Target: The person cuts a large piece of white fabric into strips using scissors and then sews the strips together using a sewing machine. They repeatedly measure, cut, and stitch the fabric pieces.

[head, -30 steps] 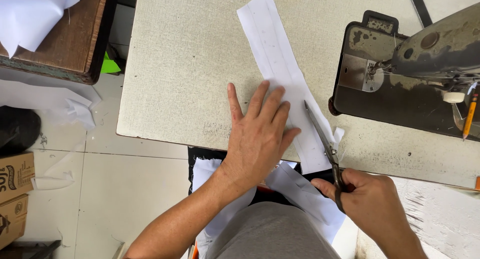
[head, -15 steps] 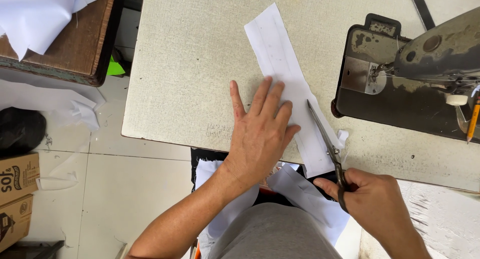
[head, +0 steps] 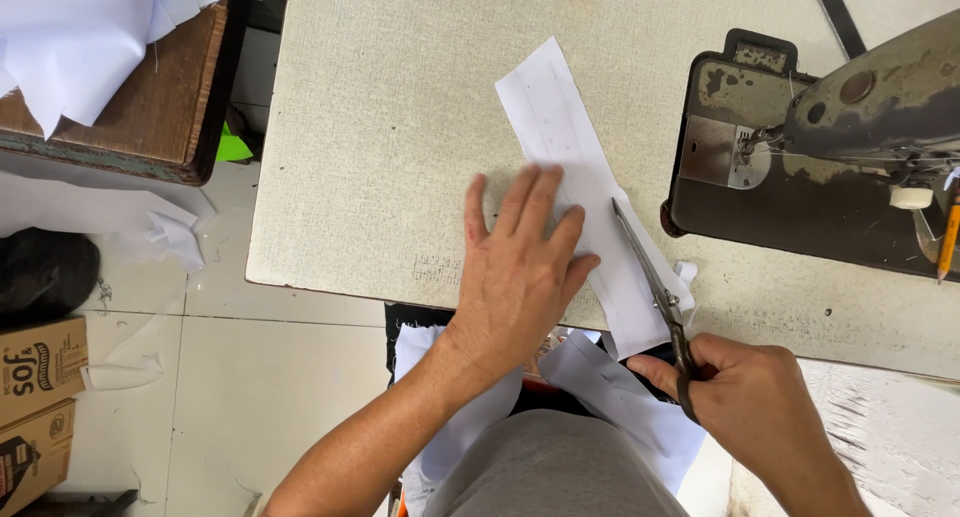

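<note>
At frame centre, a long white fabric strip (head: 585,192) lay diagonally on the speckled table (head: 380,127), its lower end overhanging the edge. Left hand (head: 520,267) pressed flat on it, fingers spread. Right hand (head: 755,402) gripped scissors (head: 650,277), blades along the strip's right edge.

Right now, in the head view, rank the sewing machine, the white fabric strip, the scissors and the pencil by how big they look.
1. Sewing machine
2. White fabric strip
3. Scissors, partly hidden in the right hand
4. Pencil, smallest, partly cut off
</note>
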